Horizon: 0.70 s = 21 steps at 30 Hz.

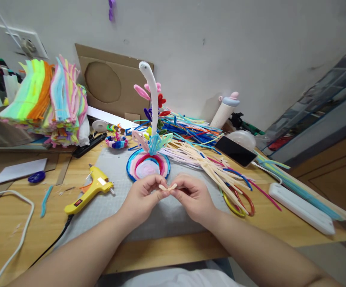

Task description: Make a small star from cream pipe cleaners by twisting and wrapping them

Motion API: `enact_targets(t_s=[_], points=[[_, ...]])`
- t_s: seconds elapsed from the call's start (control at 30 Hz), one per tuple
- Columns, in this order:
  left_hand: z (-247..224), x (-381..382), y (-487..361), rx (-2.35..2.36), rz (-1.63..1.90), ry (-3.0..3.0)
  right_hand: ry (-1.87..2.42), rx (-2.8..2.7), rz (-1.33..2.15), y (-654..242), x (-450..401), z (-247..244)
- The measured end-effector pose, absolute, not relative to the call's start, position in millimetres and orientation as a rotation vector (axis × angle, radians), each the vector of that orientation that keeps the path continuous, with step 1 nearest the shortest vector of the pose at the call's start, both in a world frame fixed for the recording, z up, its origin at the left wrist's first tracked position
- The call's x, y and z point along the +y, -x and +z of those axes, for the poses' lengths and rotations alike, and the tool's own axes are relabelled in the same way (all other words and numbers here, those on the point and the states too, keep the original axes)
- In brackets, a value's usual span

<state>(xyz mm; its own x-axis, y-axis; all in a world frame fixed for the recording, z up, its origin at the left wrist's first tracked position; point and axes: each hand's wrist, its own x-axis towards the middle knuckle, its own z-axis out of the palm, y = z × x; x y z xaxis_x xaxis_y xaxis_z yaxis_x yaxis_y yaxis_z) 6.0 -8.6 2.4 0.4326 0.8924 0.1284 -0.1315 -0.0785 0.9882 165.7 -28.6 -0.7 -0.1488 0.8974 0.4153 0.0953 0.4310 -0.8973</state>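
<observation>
Both hands meet above the grey mat (113,211), fingertips pinched close together. Between them is a short cream pipe cleaner (167,187), its two ends poking up in a small V. My left hand (144,195) grips one side of it and my right hand (192,197) the other; the middle is hidden by the fingers. Just behind stands a pipe-cleaner figure with a round striped base (131,167), a tall white stem (154,93), and pink, red and green petal shapes around it.
A yellow glue gun (93,189) lies left of my hands. Loose cream pipe cleaners (201,159) spread to the right, near a black phone (235,151) and a white power strip (301,208). Bundles of coloured pipe cleaners (37,91) stand at left. Cardboard (125,87) leans on the wall.
</observation>
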Motion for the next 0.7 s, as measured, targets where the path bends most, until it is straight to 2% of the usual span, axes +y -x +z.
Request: enact_targets(t_s=[0.13, 0.47, 0.7], points=[[2, -7, -9, 0.731, 1.005, -1.325, 0.934, -1.490, 1.010, -165, -27, -2], [0, -1, -7, 0.763, 0.925, -1.034, 0.940, -1.251, 1.563, -172, -13, -1], [1, -1, -6, 0.675, 0.975, -0.916, 0.777, -1.085, 1.808, -174, -14, -4]])
